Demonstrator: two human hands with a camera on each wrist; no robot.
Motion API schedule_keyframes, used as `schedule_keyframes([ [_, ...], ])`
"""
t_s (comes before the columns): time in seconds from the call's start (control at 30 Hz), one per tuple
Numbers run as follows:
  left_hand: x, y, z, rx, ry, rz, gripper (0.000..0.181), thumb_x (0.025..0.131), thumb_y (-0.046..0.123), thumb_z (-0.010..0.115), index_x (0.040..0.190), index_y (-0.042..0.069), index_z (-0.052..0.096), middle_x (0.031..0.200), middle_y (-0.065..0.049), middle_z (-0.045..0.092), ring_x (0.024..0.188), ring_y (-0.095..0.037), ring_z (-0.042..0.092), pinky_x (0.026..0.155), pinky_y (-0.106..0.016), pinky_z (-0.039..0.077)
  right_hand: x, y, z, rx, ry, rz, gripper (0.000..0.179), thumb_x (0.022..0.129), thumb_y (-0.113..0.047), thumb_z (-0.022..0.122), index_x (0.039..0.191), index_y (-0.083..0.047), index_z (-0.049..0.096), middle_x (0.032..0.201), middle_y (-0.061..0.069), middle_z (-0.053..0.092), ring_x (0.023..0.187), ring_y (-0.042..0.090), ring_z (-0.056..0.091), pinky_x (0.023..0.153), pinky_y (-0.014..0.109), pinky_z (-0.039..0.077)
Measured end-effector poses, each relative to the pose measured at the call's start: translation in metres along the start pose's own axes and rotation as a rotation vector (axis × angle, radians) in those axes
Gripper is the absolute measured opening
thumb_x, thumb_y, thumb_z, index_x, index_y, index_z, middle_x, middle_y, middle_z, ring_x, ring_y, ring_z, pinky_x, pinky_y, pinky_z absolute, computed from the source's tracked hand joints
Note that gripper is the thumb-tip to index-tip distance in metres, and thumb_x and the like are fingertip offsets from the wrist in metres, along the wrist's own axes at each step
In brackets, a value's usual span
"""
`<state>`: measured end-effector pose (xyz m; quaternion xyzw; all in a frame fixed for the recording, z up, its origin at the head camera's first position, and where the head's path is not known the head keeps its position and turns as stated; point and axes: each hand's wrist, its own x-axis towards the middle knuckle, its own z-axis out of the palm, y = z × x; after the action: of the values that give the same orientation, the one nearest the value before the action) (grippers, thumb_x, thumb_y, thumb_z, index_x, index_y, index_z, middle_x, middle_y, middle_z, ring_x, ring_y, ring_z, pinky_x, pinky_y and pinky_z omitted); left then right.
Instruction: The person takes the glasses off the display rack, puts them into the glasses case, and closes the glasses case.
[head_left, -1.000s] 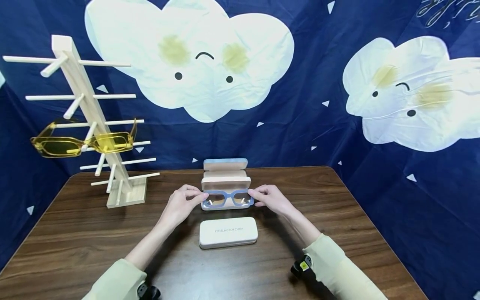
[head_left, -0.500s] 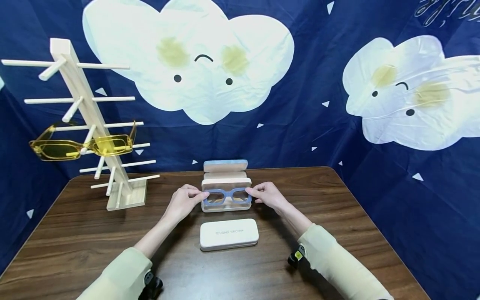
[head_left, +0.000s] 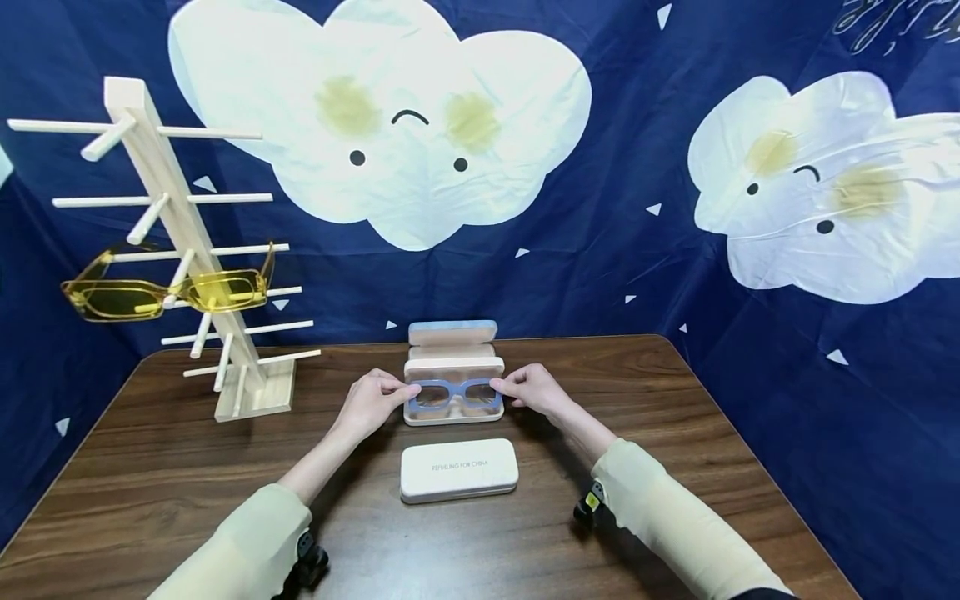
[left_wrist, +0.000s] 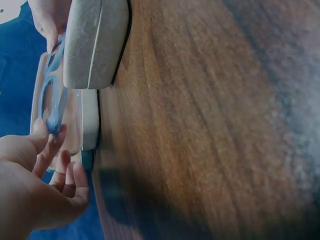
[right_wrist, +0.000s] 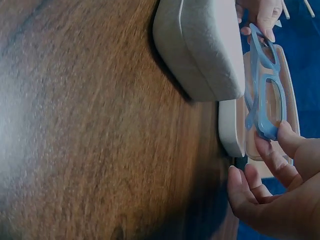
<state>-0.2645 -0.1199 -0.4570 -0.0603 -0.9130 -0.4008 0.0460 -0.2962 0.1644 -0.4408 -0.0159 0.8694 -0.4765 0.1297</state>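
Note:
Blue-framed glasses (head_left: 454, 387) are held level over an opened white glasses case (head_left: 453, 420) with a pale pink lining. My left hand (head_left: 372, 403) pinches their left end between thumb and forefinger. At the opposite end, the thumb and fingers of my right hand (head_left: 536, 390) pinch the frame. The right wrist view shows the glasses (right_wrist: 272, 102) with a temple folded behind the lenses, close over the case's lower half. In the left wrist view, the other fingers of the left hand (left_wrist: 45, 185) are loosely bent below the frame.
A closed white glasses case (head_left: 459, 470) with lettering lies in front of the opened one. Behind that stands another opened case (head_left: 452, 331) with a light blue lid. On the left, a wooden peg rack (head_left: 180, 217) bears yellow glasses (head_left: 112, 300). A blue cloud-print cloth (head_left: 622, 150) hangs behind the table.
The blue glasses first rose slightly and moved back from the case's front edge, then came down a little over its lining. Both hands keep hold of them throughout.

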Motion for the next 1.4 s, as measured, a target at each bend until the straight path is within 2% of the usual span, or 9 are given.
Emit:
schedule_keyframes([
  [0.13,0.002,-0.003,0.002,0.013,-0.006,0.0,0.027,0.085,0.038,0.068,0.086,0.014,0.077,0.096,-0.006,0.069,0.096,-0.021,0.059,0.084,-0.039,0.047,0.003,0.003,0.001,-0.028,-0.001,0.018,0.033,0.08,-0.039,0.074,0.082,-0.006,0.074,0.1,-0.001,0.068,0.087,0.022,0.063,0.073,0.03,0.056],
  [0.37,0.003,-0.005,0.005,0.009,-0.009,-0.01,0.026,0.083,0.037,0.07,0.085,0.013,0.078,0.094,-0.006,0.069,0.096,-0.021,0.059,0.085,-0.039,0.047,0.007,0.005,0.002,-0.057,0.019,0.019,0.029,0.079,-0.037,0.076,0.078,-0.008,0.075,0.088,-0.003,0.068,0.074,0.018,0.062,0.064,0.025,0.051],
  [0.7,0.005,-0.007,0.008,0.032,0.028,0.027,0.022,0.079,0.034,0.074,0.084,0.012,0.078,0.09,-0.007,0.071,0.09,-0.021,0.059,0.078,-0.037,0.046,0.01,0.007,0.002,-0.114,0.079,0.009,0.024,0.071,-0.036,0.082,0.071,-0.013,0.075,0.072,-0.008,0.064,0.056,0.009,0.052,0.054,0.02,0.039],
  [0.87,0.006,-0.008,0.009,0.043,0.029,0.005,0.022,0.079,0.035,0.074,0.084,0.014,0.078,0.091,-0.007,0.071,0.091,-0.021,0.059,0.078,-0.036,0.045,0.01,0.007,0.003,-0.144,0.108,-0.008,0.02,0.069,-0.034,0.083,0.069,-0.016,0.076,0.061,-0.008,0.06,0.052,0.009,0.049,0.051,0.021,0.035],
  [1.07,0.007,-0.012,0.011,0.035,0.048,-0.012,0.022,0.077,0.036,0.076,0.083,0.016,0.077,0.09,-0.006,0.07,0.089,-0.021,0.057,0.075,-0.033,0.042,0.011,0.006,0.005,-0.201,0.151,-0.017,0.019,0.067,-0.036,0.084,0.067,-0.019,0.076,0.058,0.001,0.063,0.051,0.009,0.049,0.048,0.022,0.035],
  [1.4,0.007,-0.014,0.012,0.011,0.054,0.002,0.022,0.077,0.039,0.075,0.082,0.018,0.077,0.088,-0.005,0.07,0.089,-0.022,0.058,0.074,-0.03,0.042,0.011,0.005,0.006,-0.217,0.195,-0.032,0.018,0.066,-0.035,0.085,0.066,-0.02,0.075,0.054,-0.001,0.061,0.048,0.009,0.051,0.053,0.022,0.038],
])
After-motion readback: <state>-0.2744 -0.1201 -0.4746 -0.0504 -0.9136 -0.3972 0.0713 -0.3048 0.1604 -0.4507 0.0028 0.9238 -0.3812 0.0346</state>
